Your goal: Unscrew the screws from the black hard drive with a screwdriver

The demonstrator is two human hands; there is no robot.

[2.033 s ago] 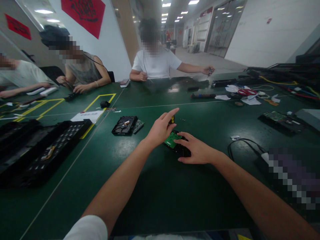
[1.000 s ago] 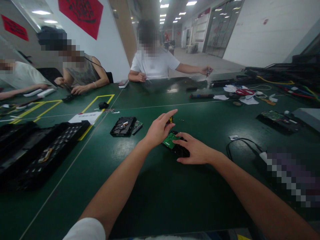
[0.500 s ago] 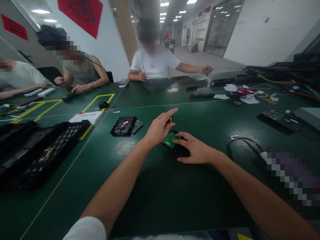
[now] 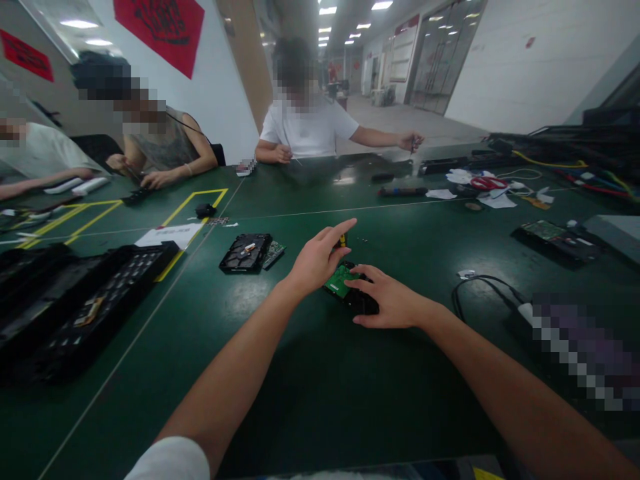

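A black hard drive (image 4: 356, 301) with a green circuit board (image 4: 341, 280) facing up lies on the dark green table (image 4: 320, 373) in front of me. My right hand (image 4: 390, 297) rests on top of the drive, fingers curled over it. My left hand (image 4: 317, 257) is closed around a small tool with a yellow and black handle (image 4: 342, 239), its forefinger stretched out, the tool standing at the drive's far edge. A few tiny screws (image 4: 364, 239) lie just beyond.
Another opened drive (image 4: 245, 252) and a loose board (image 4: 274, 251) lie to the left. Black trays (image 4: 75, 300) fill the left side. A cable (image 4: 480, 290) and a drive (image 4: 553, 237) lie to the right. Three people sit across the table.
Both hands stay in place on the drive and tool; only the head view has shifted slightly.
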